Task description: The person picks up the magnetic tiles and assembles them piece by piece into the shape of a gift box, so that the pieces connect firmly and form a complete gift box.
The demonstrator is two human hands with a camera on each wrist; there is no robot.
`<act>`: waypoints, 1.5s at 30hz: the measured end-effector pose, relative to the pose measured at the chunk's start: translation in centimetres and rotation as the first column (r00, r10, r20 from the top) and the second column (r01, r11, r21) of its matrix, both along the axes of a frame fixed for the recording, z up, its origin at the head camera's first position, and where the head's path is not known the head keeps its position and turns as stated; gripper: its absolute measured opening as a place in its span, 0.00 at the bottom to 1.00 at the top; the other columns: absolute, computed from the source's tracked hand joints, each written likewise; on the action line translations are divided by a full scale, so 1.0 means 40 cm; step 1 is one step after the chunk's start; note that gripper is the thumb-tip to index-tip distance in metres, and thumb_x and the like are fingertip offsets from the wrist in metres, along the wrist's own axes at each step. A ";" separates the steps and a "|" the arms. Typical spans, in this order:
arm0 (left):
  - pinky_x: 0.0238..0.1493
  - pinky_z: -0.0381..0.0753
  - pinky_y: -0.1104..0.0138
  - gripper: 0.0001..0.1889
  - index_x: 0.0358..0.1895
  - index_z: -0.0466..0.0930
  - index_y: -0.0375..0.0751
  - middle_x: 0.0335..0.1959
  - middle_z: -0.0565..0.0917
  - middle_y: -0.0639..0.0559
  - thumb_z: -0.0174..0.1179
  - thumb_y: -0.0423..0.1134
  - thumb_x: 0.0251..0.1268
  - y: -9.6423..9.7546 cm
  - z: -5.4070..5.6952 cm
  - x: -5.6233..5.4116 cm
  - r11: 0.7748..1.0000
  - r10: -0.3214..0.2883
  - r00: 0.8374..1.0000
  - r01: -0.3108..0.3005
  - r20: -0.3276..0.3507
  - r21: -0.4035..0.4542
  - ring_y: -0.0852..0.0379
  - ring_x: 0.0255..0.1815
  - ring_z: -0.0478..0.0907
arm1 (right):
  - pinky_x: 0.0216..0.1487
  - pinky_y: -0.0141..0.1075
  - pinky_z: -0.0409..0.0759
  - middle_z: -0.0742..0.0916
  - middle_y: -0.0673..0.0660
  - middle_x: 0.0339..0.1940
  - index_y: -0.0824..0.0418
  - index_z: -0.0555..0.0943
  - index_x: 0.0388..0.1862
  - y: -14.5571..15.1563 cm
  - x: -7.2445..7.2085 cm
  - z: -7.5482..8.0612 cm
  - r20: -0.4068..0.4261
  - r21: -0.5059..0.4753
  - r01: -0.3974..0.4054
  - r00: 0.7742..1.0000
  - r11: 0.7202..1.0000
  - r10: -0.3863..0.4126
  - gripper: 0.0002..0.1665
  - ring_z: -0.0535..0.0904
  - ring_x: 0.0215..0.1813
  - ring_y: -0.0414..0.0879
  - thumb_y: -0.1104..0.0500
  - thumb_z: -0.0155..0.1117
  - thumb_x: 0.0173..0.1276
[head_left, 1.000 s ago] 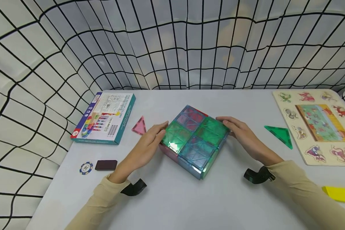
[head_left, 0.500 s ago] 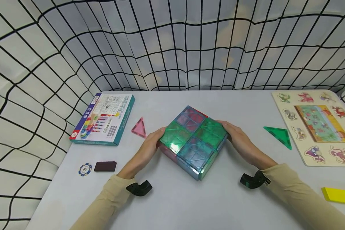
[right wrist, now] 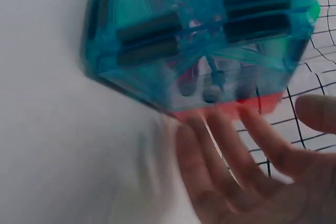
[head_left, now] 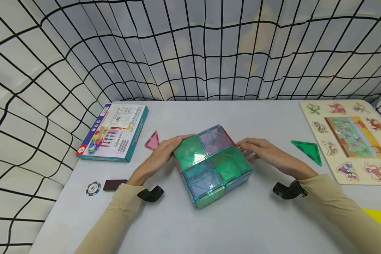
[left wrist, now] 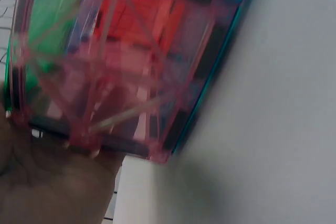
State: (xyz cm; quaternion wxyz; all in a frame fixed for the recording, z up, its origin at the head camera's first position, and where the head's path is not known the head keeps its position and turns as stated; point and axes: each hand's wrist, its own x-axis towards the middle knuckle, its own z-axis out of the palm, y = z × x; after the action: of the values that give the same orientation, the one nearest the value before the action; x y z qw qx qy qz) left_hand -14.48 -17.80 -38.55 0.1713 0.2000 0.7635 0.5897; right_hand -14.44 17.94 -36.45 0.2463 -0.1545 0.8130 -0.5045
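Note:
In the middle of the table stands a flat box built of magnetic tiles (head_left: 212,164), with green, blue and purple see-through squares on top. Its walls include a pink tile (left wrist: 105,77) at the left wrist and a blue tile (right wrist: 231,61) at the right wrist. My left hand (head_left: 160,153) lies against the box's left side, its fingers reaching along the back-left edge; part of it is hidden. On the right, my right hand (head_left: 263,151) has its fingers extended toward the back-right wall. Its fingertips are at the red tile (right wrist: 268,103), and the thumb stands apart.
A boxed toy (head_left: 114,132) and pink triangle tile (head_left: 152,141) lie left. Nearer are a poker chip (head_left: 93,188) and dark block (head_left: 114,185). Right are a green triangle tile (head_left: 308,151), animal puzzle board (head_left: 336,165) and yellow block (head_left: 379,216). Black netting (head_left: 222,56) stands behind.
The tile box has turned clockwise as seen from above, its front corner swinging left. My right hand has loosened from the box's right corner, while my left hand has stayed on its left side.

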 end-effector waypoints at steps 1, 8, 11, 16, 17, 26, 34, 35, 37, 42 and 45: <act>0.78 0.64 0.54 0.26 0.78 0.71 0.48 0.76 0.73 0.56 0.38 0.53 0.89 -0.004 -0.001 -0.007 1.000 -0.017 1.000 0.017 0.005 -0.007 0.57 0.78 0.65 | 0.67 0.55 0.76 0.79 0.65 0.69 0.64 0.70 0.76 -0.005 -0.002 -0.001 -0.009 -0.008 0.003 1.000 1.000 -0.003 0.29 0.79 0.64 0.59 0.48 0.45 0.88; 0.76 0.66 0.52 0.23 0.70 0.79 0.43 0.69 0.80 0.52 0.42 0.48 0.89 0.017 -0.005 -0.023 0.998 0.069 0.994 -0.070 -0.079 -0.003 0.55 0.73 0.72 | 0.76 0.61 0.66 0.71 0.61 0.78 0.54 0.63 0.82 -0.061 -0.051 -0.016 -0.135 -0.108 0.040 0.989 0.993 -0.055 0.29 0.69 0.77 0.60 0.49 0.44 0.89; 0.71 0.72 0.54 0.22 0.66 0.82 0.39 0.66 0.83 0.48 0.43 0.45 0.89 0.023 -0.005 -0.011 0.985 0.169 0.980 -0.170 -0.109 0.000 0.53 0.68 0.76 | 0.74 0.60 0.68 0.75 0.60 0.75 0.55 0.70 0.78 -0.070 -0.075 -0.023 -0.150 -0.134 0.047 0.986 0.990 -0.067 0.25 0.71 0.75 0.58 0.51 0.45 0.89; 0.62 0.80 0.63 0.22 0.67 0.79 0.36 0.68 0.80 0.45 0.44 0.45 0.88 0.010 -0.014 0.014 0.975 0.216 0.976 -0.214 -0.034 0.058 0.53 0.61 0.79 | 0.72 0.63 0.68 0.76 0.59 0.73 0.51 0.70 0.76 -0.063 -0.083 -0.033 -0.121 -0.136 0.051 0.990 0.989 -0.068 0.23 0.74 0.71 0.61 0.51 0.46 0.88; 0.61 0.80 0.64 0.21 0.67 0.79 0.35 0.68 0.80 0.45 0.46 0.44 0.88 0.008 -0.017 0.018 0.973 0.221 0.975 -0.218 -0.033 0.074 0.54 0.61 0.79 | 0.72 0.64 0.68 0.75 0.59 0.73 0.50 0.69 0.77 -0.061 -0.082 -0.036 -0.117 -0.132 0.049 0.991 0.990 -0.064 0.23 0.73 0.71 0.62 0.51 0.46 0.88; 0.57 0.83 0.67 0.17 0.61 0.83 0.32 0.62 0.84 0.42 0.49 0.39 0.86 0.005 -0.031 0.028 0.957 0.286 0.940 -0.269 -0.184 0.111 0.58 0.58 0.82 | 0.69 0.59 0.71 0.75 0.61 0.72 0.50 0.68 0.77 -0.057 -0.081 -0.035 -0.152 -0.130 0.014 0.988 0.991 -0.034 0.23 0.75 0.67 0.60 0.52 0.46 0.88; 0.63 0.78 0.64 0.22 0.67 0.79 0.31 0.65 0.82 0.47 0.46 0.43 0.87 -0.007 -0.028 0.002 0.951 0.196 0.966 -0.229 0.170 0.206 0.55 0.62 0.79 | 0.68 0.55 0.72 0.78 0.62 0.68 0.55 0.70 0.74 -0.064 -0.093 -0.026 -0.134 -0.113 0.032 0.990 0.993 -0.047 0.21 0.75 0.61 0.57 0.52 0.47 0.88; 0.64 0.77 0.64 0.21 0.66 0.80 0.32 0.64 0.82 0.48 0.47 0.43 0.86 -0.011 -0.025 -0.002 0.949 0.190 0.960 -0.234 0.207 0.212 0.55 0.63 0.79 | 0.68 0.56 0.72 0.78 0.62 0.68 0.57 0.70 0.74 -0.065 -0.096 -0.025 -0.125 -0.112 0.036 0.991 0.993 -0.050 0.22 0.75 0.62 0.57 0.52 0.47 0.88; 0.64 0.78 0.63 0.20 0.65 0.81 0.32 0.63 0.84 0.49 0.50 0.41 0.84 -0.021 -0.017 -0.010 0.949 0.178 0.951 -0.234 0.252 0.213 0.55 0.63 0.80 | 0.68 0.56 0.73 0.77 0.63 0.69 0.60 0.71 0.74 -0.068 -0.100 -0.024 -0.099 -0.111 0.047 0.993 0.993 -0.058 0.23 0.74 0.63 0.58 0.51 0.47 0.88; 0.62 0.82 0.61 0.20 0.66 0.79 0.28 0.62 0.85 0.48 0.54 0.37 0.82 -0.040 -0.003 -0.020 0.964 0.140 0.959 -0.189 0.246 0.188 0.55 0.59 0.83 | 0.66 0.54 0.74 0.76 0.65 0.68 0.64 0.71 0.74 -0.074 -0.108 -0.023 -0.044 -0.096 0.066 0.997 0.993 -0.071 0.26 0.74 0.64 0.59 0.51 0.45 0.88; 0.61 0.83 0.58 0.20 0.67 0.77 0.25 0.64 0.84 0.45 0.55 0.35 0.81 -0.044 0.000 -0.021 0.965 0.135 0.966 -0.179 0.221 0.190 0.53 0.60 0.83 | 0.66 0.54 0.75 0.77 0.65 0.67 0.64 0.71 0.73 -0.079 -0.110 -0.023 -0.047 -0.081 0.067 0.996 0.994 -0.071 0.26 0.74 0.64 0.60 0.49 0.44 0.88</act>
State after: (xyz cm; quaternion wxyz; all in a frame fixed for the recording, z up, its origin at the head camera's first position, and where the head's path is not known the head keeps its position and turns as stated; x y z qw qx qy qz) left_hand -15.32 -19.56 -38.54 0.1801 0.0930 0.6889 0.6959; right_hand -18.84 14.77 -37.38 0.2019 -0.1486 0.8031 -0.5405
